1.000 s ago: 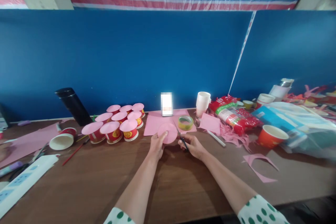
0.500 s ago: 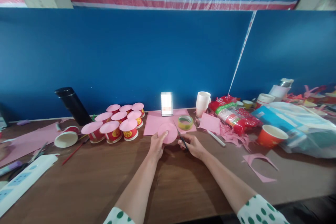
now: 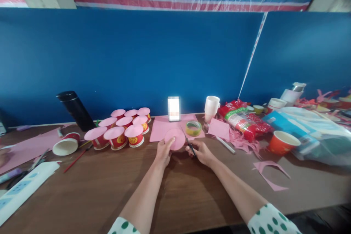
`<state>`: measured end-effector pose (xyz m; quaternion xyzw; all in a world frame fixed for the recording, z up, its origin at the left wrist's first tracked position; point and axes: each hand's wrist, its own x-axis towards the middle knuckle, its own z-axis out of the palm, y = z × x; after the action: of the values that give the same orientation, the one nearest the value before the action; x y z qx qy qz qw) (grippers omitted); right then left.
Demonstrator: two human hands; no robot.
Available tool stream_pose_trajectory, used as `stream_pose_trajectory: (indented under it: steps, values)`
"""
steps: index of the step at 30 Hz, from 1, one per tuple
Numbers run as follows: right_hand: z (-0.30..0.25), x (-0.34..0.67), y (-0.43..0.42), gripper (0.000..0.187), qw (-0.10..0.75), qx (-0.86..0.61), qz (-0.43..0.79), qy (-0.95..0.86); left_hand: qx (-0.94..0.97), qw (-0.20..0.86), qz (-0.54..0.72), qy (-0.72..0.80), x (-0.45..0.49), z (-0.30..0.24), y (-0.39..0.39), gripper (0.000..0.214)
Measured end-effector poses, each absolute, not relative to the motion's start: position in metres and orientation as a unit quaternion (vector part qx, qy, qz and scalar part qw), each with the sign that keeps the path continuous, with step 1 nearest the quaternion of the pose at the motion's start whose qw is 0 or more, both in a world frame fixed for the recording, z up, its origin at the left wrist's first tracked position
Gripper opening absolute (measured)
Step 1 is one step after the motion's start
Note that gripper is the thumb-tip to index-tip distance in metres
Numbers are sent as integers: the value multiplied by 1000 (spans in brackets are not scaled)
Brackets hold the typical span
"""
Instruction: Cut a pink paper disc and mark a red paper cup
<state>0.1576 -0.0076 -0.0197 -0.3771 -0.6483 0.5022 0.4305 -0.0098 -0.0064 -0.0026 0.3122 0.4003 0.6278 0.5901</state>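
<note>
My left hand [image 3: 163, 151] pinches a round pink paper disc [image 3: 175, 138] just above the brown table [image 3: 109, 186]. Close beside it, my right hand [image 3: 201, 152] grips small black-handled scissors [image 3: 189, 144], whose blades point up at the disc's right edge. A pink paper sheet [image 3: 161, 126] lies behind the disc, with a roll of yellow-green tape [image 3: 193, 128] on its right part. Left of the sheet stand several upturned red paper cups topped with pink discs [image 3: 120, 131].
A black flask [image 3: 75, 110] and a tipped cup [image 3: 65, 145] lie left, near a white power strip [image 3: 24, 186]. White stacked cups [image 3: 212, 108], a red cup package [image 3: 244, 120], pink scraps [image 3: 270, 175], an orange cup [image 3: 282, 142] and plastic bags [image 3: 309, 131] crowd the right.
My hands have hardly moved. The tipped cup on the left shifted right, then back left and slightly down.
</note>
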Motion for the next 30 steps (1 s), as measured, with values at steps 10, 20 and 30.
stream_pose_trajectory:
  steps: [10,20,30]
  values:
    - [-17,157,-9,30,436,-379,503,-643,317,586,630,399,-10,-4,-6,35]
    - [-17,155,-7,41,456,-393,511,-614,312,574,651,386,-12,-7,-4,42]
    - [-16,153,-9,41,457,-384,521,-610,312,573,656,379,-12,-9,-2,37]
